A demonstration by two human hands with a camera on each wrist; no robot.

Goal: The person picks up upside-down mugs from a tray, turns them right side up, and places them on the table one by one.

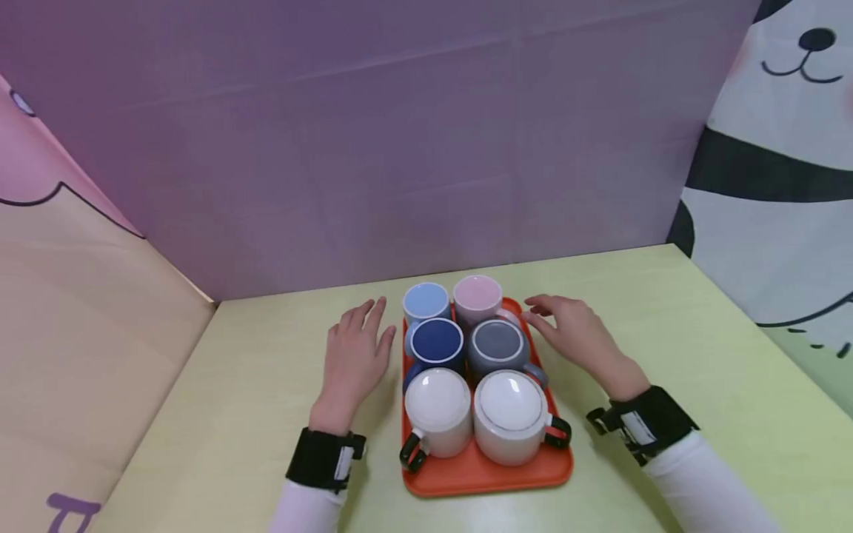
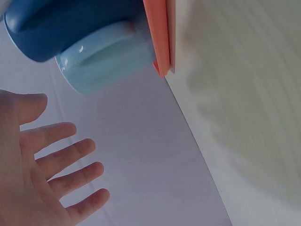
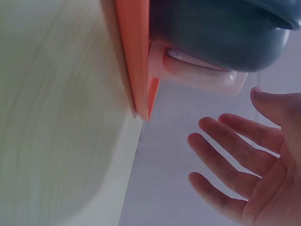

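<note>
An orange tray (image 1: 486, 474) sits on the yellow-green table and carries several mugs in pairs. At the back stand a light blue mug (image 1: 425, 302) and a pink mug (image 1: 477, 296); in the middle a dark blue mug (image 1: 436, 343) and a grey mug (image 1: 497, 345); at the front two white mugs (image 1: 437, 407) (image 1: 510, 413) lie upside down. My left hand (image 1: 355, 354) hovers with spread fingers just left of the tray, holding nothing. My right hand (image 1: 571, 333) hovers at the tray's right, fingers relaxed near the pink mug. The wrist views show the tray edge (image 2: 160, 37) (image 3: 136, 61) and open palms (image 2: 42, 174) (image 3: 249, 165).
A purple wall stands behind the table, a peach panel at the left and a panda-print panel at the right. The table (image 1: 666, 326) spreads out on both sides of the tray. Black wrist straps (image 1: 323, 459) (image 1: 646, 422) sit on both arms.
</note>
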